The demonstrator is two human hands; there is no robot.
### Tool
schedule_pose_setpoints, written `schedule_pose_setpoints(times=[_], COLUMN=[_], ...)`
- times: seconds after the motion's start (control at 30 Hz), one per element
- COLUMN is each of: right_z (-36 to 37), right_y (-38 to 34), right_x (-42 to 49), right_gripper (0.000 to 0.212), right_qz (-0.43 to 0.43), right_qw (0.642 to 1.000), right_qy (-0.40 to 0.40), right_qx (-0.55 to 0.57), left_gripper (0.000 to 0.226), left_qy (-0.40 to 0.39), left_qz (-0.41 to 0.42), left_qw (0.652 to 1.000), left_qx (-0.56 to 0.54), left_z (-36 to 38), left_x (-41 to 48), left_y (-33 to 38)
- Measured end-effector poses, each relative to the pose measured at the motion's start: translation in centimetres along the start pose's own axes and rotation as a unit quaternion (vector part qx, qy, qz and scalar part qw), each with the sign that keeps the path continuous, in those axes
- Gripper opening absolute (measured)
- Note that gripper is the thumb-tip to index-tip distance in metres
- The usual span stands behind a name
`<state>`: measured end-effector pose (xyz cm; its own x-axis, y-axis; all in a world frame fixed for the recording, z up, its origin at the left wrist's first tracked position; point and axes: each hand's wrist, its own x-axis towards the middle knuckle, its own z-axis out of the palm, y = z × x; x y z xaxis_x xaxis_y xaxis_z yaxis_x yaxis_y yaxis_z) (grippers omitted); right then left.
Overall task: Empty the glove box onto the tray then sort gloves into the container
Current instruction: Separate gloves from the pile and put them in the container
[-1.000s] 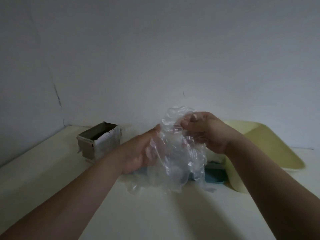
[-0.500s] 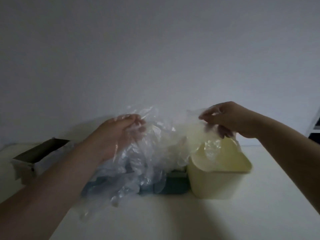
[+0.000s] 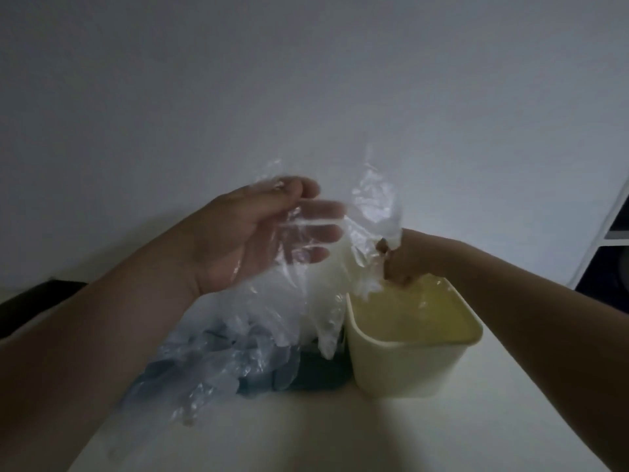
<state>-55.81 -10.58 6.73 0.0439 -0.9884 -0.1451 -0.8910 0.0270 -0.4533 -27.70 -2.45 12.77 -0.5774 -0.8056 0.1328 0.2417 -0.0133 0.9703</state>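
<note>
My right hand (image 3: 406, 258) grips a clear plastic glove (image 3: 374, 212) and holds it at the back rim of the pale yellow container (image 3: 412, 366). The glove's top sticks up above the fist, and its lower part hangs into the container. My left hand (image 3: 258, 233) hovers palm up to the left, fingers straight, with thin clear plastic draped over them. Below it, a heap of clear gloves (image 3: 218, 362) lies on the dark tray (image 3: 316, 376), which is mostly covered.
A dark box edge (image 3: 30, 304) shows at the far left on the pale table (image 3: 306, 437). A white shelf frame (image 3: 606, 240) stands at the right edge. A plain wall rises behind everything.
My right hand has dropped to the container's rim with its glove. My left hand has opened and turned palm up. The view has shifted right, so the box is nearly out of sight.
</note>
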Motion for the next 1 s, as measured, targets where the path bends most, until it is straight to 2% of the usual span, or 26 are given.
schedule_pose_setpoints(times=[0.07,0.1,0.17,0.2,0.27,0.33,0.4,0.47,0.53,0.6,0.67,0.77,0.9,0.97,1.0], right_z=[-1.0,-1.7,-3.1,-4.0,-5.2,-5.7,-5.3,-4.0,-2.5,-0.5,1.5,3.8,5.2,5.1,4.8], right_y=[0.3,0.5,0.9,1.2,1.3,0.8,-0.1,-0.8,-1.6,-2.2,-2.4,-2.6,-2.7,-2.5,-2.3], right_x=[0.3,0.4,-0.4,-1.1,-2.9,-4.7,-6.3,-7.5,-8.3,-7.8,-6.6,-4.2,-2.3,-1.8,-1.6], right_gripper=[0.02,0.019,0.014,0.017,0.031,0.036,0.034,0.036,0.052,0.069,0.074,0.074,0.073,0.071,0.069], right_qz=[-0.025,-0.038,-0.038,-0.038,-0.032,-0.037,-0.057,-0.053,-0.032,-0.009,-0.013,-0.028,-0.002,0.007,0.004], right_qw=[0.999,0.994,0.966,0.951,0.938,0.935,0.957,0.988,0.999,0.989,0.976,0.96,0.923,0.93,0.943], right_qy=[0.032,0.055,0.125,0.171,0.263,0.297,0.238,0.121,0.0,-0.086,-0.119,-0.142,-0.236,-0.237,-0.208], right_qx=[0.028,0.088,0.223,0.256,0.223,0.191,0.154,0.074,-0.038,-0.124,-0.183,-0.24,-0.303,-0.281,-0.26], left_gripper=[0.015,0.015,0.012,0.011,0.014,0.019,0.018,0.016,0.037,0.05,0.05,0.038,0.021,0.015,0.013], left_qy=[0.015,0.025,0.049,0.065,0.102,0.133,0.162,0.191,0.217,0.253,0.282,0.301,0.293,0.274,0.266], left_qz=[-0.014,-0.024,-0.042,-0.051,-0.081,-0.12,-0.15,-0.142,-0.115,-0.076,-0.039,0.004,0.047,0.05,0.047], left_qw=[0.999,0.999,0.997,0.995,0.989,0.981,0.969,0.952,0.934,0.927,0.924,0.917,0.914,0.904,0.899], left_qx=[0.029,0.037,0.039,0.047,0.07,0.079,0.108,0.192,0.26,0.266,0.255,0.263,0.277,0.325,0.345], left_z=[0.5,0.8,1.5,1.9,2.8,3.8,4.6,4.7,4.4,3.7,2.7,1.6,0.7,0.5,0.3], left_x=[2.1,3.4,6.2,7.6,9.9,11.6,12.9,13.6,13.7,13.0,12.0,9.7,5.0,2.3,1.0], left_y=[-0.9,-1.5,-3.1,-4.0,-5.8,-7.1,-8.1,-8.5,-8.5,-8.2,-7.9,-7.1,-6.2,-5.8,-5.8])
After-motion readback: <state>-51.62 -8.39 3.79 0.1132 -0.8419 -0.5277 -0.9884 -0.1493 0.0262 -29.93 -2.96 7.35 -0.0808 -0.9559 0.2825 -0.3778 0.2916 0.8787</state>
